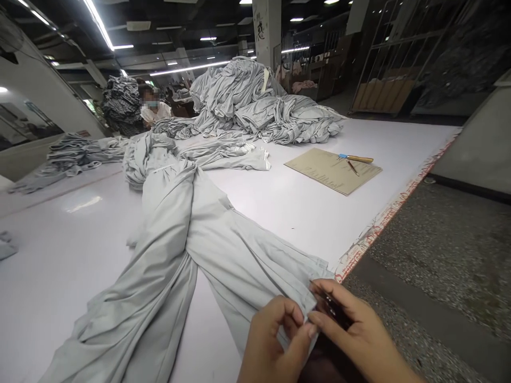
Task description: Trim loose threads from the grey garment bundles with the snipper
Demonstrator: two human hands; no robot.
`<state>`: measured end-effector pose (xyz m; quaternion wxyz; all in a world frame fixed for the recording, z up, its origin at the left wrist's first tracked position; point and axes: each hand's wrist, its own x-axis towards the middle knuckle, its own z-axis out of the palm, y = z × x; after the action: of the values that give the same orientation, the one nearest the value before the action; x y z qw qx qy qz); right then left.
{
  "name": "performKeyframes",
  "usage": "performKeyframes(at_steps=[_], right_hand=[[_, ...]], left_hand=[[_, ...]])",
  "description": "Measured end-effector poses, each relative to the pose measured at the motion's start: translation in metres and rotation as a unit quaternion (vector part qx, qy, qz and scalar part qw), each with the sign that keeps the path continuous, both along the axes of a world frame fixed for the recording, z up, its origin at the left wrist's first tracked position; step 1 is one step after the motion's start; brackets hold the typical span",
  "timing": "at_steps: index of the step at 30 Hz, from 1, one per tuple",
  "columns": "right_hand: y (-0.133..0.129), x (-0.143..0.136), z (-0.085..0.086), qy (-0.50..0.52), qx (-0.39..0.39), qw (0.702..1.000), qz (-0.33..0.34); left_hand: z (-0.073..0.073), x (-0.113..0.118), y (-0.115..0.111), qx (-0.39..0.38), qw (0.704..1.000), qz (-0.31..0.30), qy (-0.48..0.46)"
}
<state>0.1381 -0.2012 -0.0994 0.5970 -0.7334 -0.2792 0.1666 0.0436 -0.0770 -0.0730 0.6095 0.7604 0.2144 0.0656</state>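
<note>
Pale grey trousers (223, 239) lie across the white table, their legs spread toward me. At the hem of the right-hand leg, near the table's corner, my left hand (277, 338) pinches the cloth between thumb and fingertips. My right hand (351, 324) is closed at the same hem, its thumb beside the left one. Against its palm and fingers lies a dark metal tool (333, 306), partly hidden, which looks like small thread snips. Its tip points toward the hem.
A brown card (331, 173) lies on the white table (403, 149), with a blue-and-wood tool (359, 158) and a short pencil-like item (353, 168) on it. Heaped grey garments (243, 96) stand behind. A masked person (154, 109) is at the far left. The table edge runs along the right.
</note>
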Motion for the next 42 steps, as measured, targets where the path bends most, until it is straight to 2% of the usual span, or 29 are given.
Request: performKeyframes(at_steps=[3,5,8,10,12,15,18,23,27,33,37,42], right_hand=[[0.005,-0.001,0.006,-0.02,-0.039,0.995,0.089],[0.005,-0.002,0.01,-0.045,-0.065,0.989,0.128],[0.003,-0.007,0.013,-0.092,-0.088,0.979,0.159],[0.002,-0.013,0.012,-0.113,-0.086,0.975,0.171],[0.001,-0.02,0.011,-0.125,-0.083,0.973,0.175],[-0.002,-0.028,0.007,-0.135,-0.097,0.971,0.17],[-0.008,-0.03,0.008,-0.133,-0.112,0.97,0.168],[-0.014,-0.029,0.015,-0.148,-0.115,0.968,0.167],[-0.012,-0.031,0.015,-0.177,-0.107,0.966,0.157],[-0.009,-0.031,0.011,-0.191,-0.101,0.961,0.172],[-0.009,-0.031,0.013,-0.179,-0.122,0.959,0.181],[-0.01,-0.032,0.011,-0.188,-0.104,0.961,0.175]], left_hand=[[-0.002,-0.011,-0.005,0.04,0.998,0.018,-0.032],[-0.005,-0.018,-0.006,0.102,0.992,0.05,-0.053],[-0.011,-0.025,-0.003,0.211,0.968,0.108,-0.08],[-0.012,-0.026,-0.003,0.237,0.957,0.144,-0.085],[-0.011,-0.024,-0.004,0.198,0.964,0.15,-0.097],[-0.009,-0.023,-0.007,0.096,0.981,0.109,-0.131],[-0.01,-0.024,-0.009,0.039,0.985,0.093,-0.136],[-0.014,-0.026,-0.01,-0.031,0.985,0.119,-0.12],[-0.015,-0.026,-0.013,-0.086,0.98,0.141,-0.115],[-0.021,-0.027,-0.016,-0.117,0.975,0.145,-0.123],[-0.021,-0.029,-0.015,-0.108,0.977,0.141,-0.122],[-0.022,-0.032,-0.016,-0.102,0.977,0.148,-0.117]])
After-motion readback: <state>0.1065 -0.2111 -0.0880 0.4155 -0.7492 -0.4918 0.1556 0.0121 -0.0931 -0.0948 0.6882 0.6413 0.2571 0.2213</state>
